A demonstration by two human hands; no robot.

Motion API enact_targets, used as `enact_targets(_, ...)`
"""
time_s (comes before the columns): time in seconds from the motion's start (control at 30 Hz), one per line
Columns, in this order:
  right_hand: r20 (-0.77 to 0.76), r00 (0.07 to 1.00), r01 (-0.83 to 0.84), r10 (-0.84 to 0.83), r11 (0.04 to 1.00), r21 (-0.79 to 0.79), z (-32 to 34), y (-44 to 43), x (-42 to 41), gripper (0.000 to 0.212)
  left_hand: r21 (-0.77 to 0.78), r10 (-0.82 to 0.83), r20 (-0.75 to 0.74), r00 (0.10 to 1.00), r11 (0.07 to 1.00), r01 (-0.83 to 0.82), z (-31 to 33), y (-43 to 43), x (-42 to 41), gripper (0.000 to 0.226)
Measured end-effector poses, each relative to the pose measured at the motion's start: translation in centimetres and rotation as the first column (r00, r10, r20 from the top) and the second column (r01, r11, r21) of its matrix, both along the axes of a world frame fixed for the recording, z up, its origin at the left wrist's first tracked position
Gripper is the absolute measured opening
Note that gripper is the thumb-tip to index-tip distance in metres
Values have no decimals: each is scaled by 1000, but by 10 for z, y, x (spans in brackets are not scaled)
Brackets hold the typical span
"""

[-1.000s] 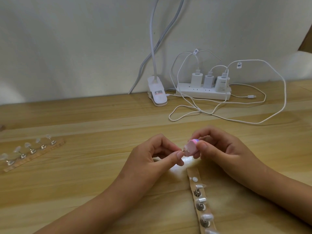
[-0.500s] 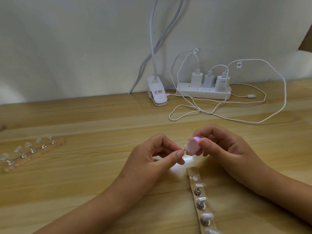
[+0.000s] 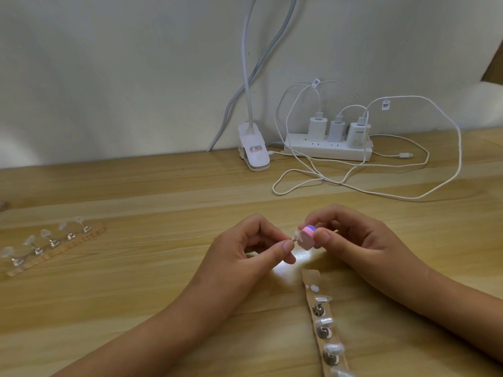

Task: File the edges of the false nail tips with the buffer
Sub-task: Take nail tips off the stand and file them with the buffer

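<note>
In the head view, the left hand (image 3: 245,248) pinches a small nail tip (image 3: 296,235) above the table (image 3: 163,186), its free edge pointing right and touching the pink buffer (image 3: 308,237), which the right hand (image 3: 353,238) grips directly beside it.

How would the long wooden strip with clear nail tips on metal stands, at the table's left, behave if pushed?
The long wooden strip likely slides as one stiff piece, since it lies flat on the wooden table. It looks thin, perhaps light. The clear nail tips perch on narrow metal stands, so a knock might tilt them.
</note>
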State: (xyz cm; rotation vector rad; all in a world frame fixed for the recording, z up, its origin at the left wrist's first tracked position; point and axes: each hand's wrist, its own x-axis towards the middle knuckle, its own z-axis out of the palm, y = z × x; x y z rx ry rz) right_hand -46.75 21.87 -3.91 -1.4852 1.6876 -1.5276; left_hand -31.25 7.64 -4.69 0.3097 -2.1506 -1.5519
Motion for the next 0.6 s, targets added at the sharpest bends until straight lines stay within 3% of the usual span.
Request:
enact_targets(0.13,-58,998,-2,0,999,-42,0,1,1,21,-2,-5,5,1000,1000,5,0,-1,0,18)
enact_targets(0.3,89,995,-39,40,999,-11,-1,1,0,12,-26,-13,-1,1000,1000,13,0,1,1,16)
enact_targets(0.6,84,996,4,4,996,-93,1,1,1,15,-37,-9,-7,1000,999,9,1,2,1,13)
